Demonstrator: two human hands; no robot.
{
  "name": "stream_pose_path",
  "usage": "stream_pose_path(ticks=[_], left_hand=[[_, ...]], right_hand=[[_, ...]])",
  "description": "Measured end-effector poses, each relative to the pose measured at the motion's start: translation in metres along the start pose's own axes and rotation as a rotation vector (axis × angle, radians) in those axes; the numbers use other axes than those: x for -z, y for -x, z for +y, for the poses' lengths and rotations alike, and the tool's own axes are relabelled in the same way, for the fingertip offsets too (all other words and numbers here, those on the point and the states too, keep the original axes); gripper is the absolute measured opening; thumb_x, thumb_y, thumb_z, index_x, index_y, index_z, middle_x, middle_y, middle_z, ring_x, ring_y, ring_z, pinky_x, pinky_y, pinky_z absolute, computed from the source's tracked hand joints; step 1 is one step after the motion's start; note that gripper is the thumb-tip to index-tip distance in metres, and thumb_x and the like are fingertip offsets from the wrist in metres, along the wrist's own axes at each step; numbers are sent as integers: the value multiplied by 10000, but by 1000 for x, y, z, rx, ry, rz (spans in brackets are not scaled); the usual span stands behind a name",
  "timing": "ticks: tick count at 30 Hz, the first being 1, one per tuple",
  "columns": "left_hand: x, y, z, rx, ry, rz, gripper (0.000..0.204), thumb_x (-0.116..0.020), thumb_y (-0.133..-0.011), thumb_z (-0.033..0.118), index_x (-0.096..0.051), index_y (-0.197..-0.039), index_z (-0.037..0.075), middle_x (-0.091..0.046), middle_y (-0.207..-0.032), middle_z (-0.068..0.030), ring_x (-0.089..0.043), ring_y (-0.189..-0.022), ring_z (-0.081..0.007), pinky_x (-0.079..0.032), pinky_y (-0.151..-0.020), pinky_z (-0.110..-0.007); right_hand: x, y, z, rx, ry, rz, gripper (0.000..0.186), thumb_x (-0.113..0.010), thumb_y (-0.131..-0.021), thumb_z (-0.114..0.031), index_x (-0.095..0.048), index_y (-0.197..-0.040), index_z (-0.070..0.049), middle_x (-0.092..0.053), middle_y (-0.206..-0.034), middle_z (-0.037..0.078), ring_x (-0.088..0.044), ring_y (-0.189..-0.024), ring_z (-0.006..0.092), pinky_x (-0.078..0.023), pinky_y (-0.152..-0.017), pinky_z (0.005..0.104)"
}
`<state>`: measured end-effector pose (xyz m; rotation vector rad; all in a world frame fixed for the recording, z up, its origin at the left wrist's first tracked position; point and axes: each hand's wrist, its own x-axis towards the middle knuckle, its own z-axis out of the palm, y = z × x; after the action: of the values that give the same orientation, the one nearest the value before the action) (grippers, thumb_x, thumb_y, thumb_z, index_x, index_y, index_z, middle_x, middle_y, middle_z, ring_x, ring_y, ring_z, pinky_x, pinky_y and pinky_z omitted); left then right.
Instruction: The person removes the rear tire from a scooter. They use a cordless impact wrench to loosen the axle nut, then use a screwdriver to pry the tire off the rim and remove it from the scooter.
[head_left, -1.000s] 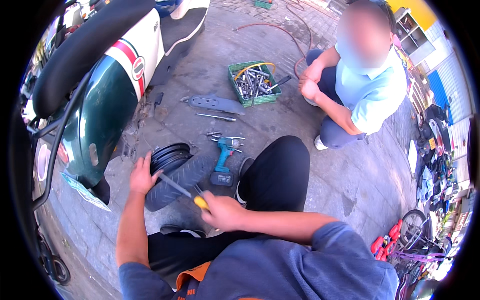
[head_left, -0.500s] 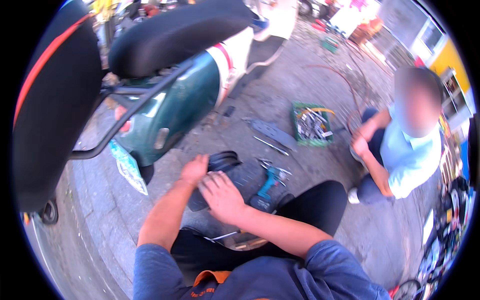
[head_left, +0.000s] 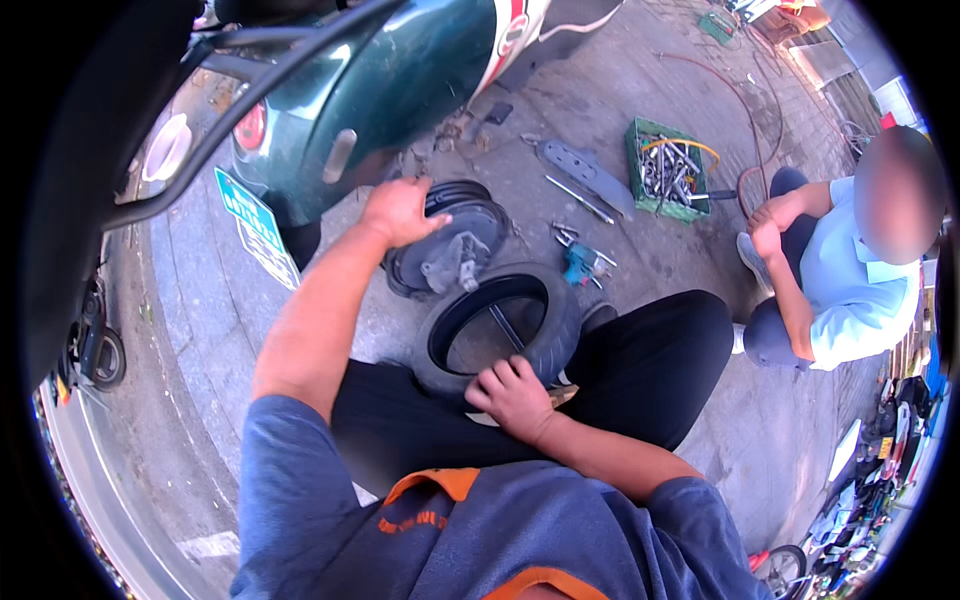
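A dark, dusty wheel rim (head_left: 408,272) with a hub in its middle stands tilted on the ground ahead of me. My left hand (head_left: 402,212) grips its upper left edge, thumb toward the hub. Nearer to me, a black scooter tyre (head_left: 562,318) leans by my legs, apart from any rim inside. The fingers of my right hand (head_left: 512,396) are curled over its near edge. Through the tyre's opening shows a thin metal rod. A teal power drill (head_left: 582,265) lies just beyond the tyre, which hides part of it.
A green scooter (head_left: 350,110) with a rear rack bar stands at the upper left. On the paving are a grey cover plate (head_left: 582,175), a metal bar (head_left: 580,199) and a green crate (head_left: 640,165) of tools. Another person squats at the right. A red hose (head_left: 770,130) runs behind the crate.
My hands have moved apart from being close together over the black wheel parts. The left reaches farther forward, on the rim; the right is nearer me, on the tyre. The view has shifted.
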<state>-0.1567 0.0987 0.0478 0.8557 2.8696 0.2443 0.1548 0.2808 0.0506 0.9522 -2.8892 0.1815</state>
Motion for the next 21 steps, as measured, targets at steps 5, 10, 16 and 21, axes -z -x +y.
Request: stream_pose_path(ticks=[5, 10, 16, 21], left_hand=[[2, 8, 22, 3, -194, -112, 708, -826, -893, 580, -670, -1370, 80, -730, -1288, -186, -726, -1209, -384, -600, -1018, -501], [-14, 26, 12, 0, -190, -189, 750, -881, -872, 510, -603, -1459, 135, -695, -1330, -141, -701, -1262, -360, -604, -1027, -498], [-49, 26, -4, -31, -149, -110, 757, -874, -884, 461, -565, -1505, 156, -666, -1364, -155, -673, -1303, -373, -589, -1049, -502], [-52, 12, -3, 22, -52, -135, 659, -760, -936, 439, -585, -1505, 156, -669, -1423, -157, -662, -1337, -383, -574, -1079, -495]], right_hand=[[7, 0, 36, -86, -44, 84, 446, -633, -901, -210, -658, -1325, -76, -628, -1265, 154, -602, -1249, 355, -456, -1165, 530], [62, -5, 73, -45, -97, 86, 502, -747, -849, -205, -665, -1330, -91, -637, -1255, 121, -610, -1235, 334, -463, -1153, 500], [131, -26, 123, -42, -211, 32, 797, -977, -607, -279, -674, -1330, -135, -635, -1244, 117, -635, -1200, 352, -511, -1055, 495], [164, -42, 177, -170, -293, 215, 756, -998, -619, -327, -696, -1275, -102, -683, -1151, 159, -690, -1133, 397, -576, -999, 502]])
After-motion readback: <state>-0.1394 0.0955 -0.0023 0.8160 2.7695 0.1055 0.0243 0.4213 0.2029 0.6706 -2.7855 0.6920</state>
